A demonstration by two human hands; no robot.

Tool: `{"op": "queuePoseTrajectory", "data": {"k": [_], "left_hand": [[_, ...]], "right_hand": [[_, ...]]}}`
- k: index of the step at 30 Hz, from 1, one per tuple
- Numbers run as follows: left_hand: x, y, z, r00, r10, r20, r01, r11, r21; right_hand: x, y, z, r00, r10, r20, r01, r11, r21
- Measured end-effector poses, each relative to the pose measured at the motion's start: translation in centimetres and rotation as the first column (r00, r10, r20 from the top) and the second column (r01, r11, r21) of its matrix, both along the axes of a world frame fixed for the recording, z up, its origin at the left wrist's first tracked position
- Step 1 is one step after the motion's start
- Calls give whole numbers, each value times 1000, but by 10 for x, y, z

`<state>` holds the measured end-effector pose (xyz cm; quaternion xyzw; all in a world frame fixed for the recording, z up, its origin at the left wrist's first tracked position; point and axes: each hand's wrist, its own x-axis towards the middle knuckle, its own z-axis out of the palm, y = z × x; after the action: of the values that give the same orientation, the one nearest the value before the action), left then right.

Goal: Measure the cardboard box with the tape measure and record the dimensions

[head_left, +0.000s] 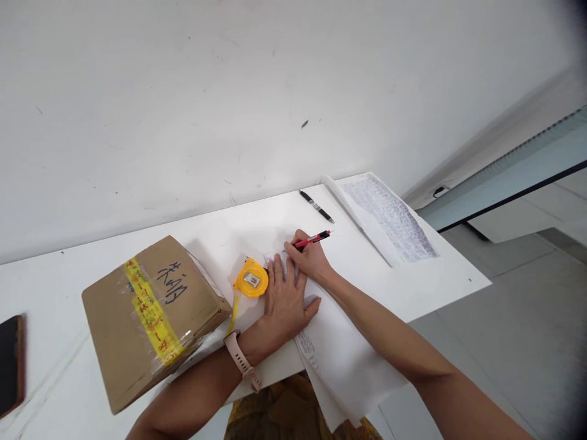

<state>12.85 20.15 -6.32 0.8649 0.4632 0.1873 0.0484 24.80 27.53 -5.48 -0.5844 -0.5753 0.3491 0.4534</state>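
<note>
My left hand (284, 299) lies flat, fingers stretched out, pressing a white sheet of paper (339, 348) onto the white table (55, 287). A pink watch sits on that wrist. My right hand (309, 256) is closed round a red pen (312, 239), its tip on the paper just beyond my left fingertips. A yellow tape measure (251, 279) rests right beside my left hand, its yellow tape trailing toward me.
A brown cardboard box (151, 318) with yellow tape and handwriting stands to the left. A black pen (316, 206) and a printed sheet (389, 217) lie at the table's far right. A dark phone (10, 363) sits at the left edge. A white wall rises behind.
</note>
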Motion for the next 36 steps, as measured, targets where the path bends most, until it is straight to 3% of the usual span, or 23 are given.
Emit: {"op": "queuePoseTrajectory", "data": {"k": [36], "left_hand": [[-1, 0, 0, 1000, -4, -8, 4, 1000, -13]], "right_hand": [[1, 1, 1, 998, -50, 33, 50, 999, 6]]}}
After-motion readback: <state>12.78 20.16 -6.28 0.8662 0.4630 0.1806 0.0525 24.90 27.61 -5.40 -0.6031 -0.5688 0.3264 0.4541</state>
